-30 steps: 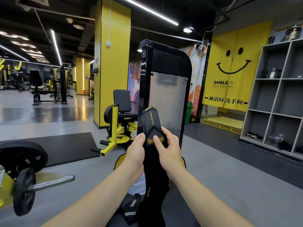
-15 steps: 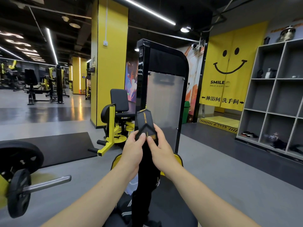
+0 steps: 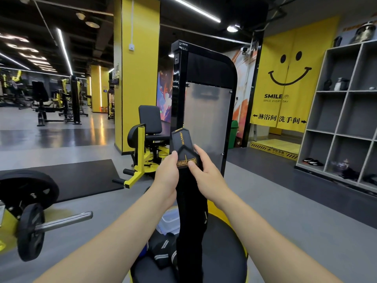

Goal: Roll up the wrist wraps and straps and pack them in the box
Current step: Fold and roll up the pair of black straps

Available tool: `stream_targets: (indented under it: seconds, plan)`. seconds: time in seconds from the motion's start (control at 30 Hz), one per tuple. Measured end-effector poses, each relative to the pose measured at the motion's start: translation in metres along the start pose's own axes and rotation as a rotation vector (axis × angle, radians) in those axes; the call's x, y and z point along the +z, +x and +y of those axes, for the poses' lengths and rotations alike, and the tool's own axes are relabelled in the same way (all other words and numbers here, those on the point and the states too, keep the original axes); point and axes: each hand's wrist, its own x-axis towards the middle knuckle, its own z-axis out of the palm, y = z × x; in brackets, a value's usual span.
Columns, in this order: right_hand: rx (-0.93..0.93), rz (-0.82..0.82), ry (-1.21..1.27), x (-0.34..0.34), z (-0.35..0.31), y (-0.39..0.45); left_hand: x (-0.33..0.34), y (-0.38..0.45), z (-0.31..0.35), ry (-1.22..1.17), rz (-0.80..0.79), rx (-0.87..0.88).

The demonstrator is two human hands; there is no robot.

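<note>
Both hands hold a black wrist wrap (image 3: 186, 152) upright — the left hand (image 3: 167, 176) and right hand (image 3: 206, 174) pinch it near its top, fingers clamped on its edges. Its tail hangs to the round black seat (image 3: 224, 260), beside a clear box (image 3: 169, 220) and striped wraps (image 3: 161, 252).

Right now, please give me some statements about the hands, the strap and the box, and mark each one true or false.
1. Both the left hand and the right hand hold the black strap. True.
2. The strap is fully rolled up. False: it hangs down long.
3. A clear plastic box lies below the hands. True.
4. The strap is red. False: it is black with yellow lettering.
</note>
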Motion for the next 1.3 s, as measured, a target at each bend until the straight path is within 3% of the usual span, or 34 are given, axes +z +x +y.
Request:
stream_targets:
  seconds: [0.13, 0.2, 0.5, 0.7, 0.87, 0.97, 1.1, 1.3]
  plan:
    - [0.053, -0.032, 0.002, 0.014, -0.007, -0.006, 0.010, -0.001, -0.011, 0.069, 0.217, 0.108]
    - [0.065, -0.043, -0.008, 0.015, -0.008, -0.006, 0.012, -0.004, -0.013, 0.067, 0.244, 0.146]
    - [0.057, 0.094, 0.165, 0.005, 0.018, 0.002, 0.005, 0.007, -0.001, 0.169, 0.021, 0.213]
    - [-0.082, 0.226, 0.180, 0.008, 0.024, -0.001, -0.003, 0.012, 0.004, 0.081, -0.251, 0.034]
    - [-0.090, 0.454, 0.059, 0.006, 0.025, -0.001, -0.004, 0.006, -0.014, 0.297, -0.082, 0.048]
    - [-0.075, 0.515, -0.067, 0.003, 0.021, -0.001, 0.003, -0.014, -0.031, 0.418, -0.146, 0.160]
    - [-0.155, 0.413, -0.076, 0.009, 0.021, -0.001, 0.006, -0.018, -0.038, 0.294, -0.359, 0.165]
    - [-0.234, 0.079, 0.058, 0.005, 0.030, -0.011, 0.006, 0.002, -0.030, 0.130, -0.256, 0.068]
